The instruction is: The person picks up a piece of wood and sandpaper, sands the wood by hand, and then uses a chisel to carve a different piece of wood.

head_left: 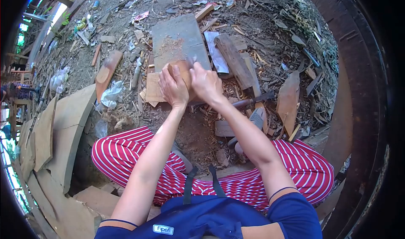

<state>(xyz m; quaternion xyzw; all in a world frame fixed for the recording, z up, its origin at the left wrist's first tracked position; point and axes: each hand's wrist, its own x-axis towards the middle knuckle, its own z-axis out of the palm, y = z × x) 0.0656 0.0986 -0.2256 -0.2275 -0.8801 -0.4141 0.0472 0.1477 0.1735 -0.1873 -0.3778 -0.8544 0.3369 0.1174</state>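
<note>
My left hand (174, 87) is closed around a brown piece of wood (182, 65), which is tilted over the near end of a flat grey board (162, 27). Pale wood shavings (171, 46) are scattered on that board. My right hand (206, 82) is closed against the right side of the wood. Near its fingertips is a small blurred, greyish glint, perhaps metal; what the hand grips is mostly hidden by the fingers.
To the right lies a weathered timber (233, 61), with a dark long-handled tool (249, 102) below it. Shaped wood pieces (289, 99) lie at both sides. A narrow tool (136, 77) and clear plastic bag (112, 94) are on the left. Chips cover the ground.
</note>
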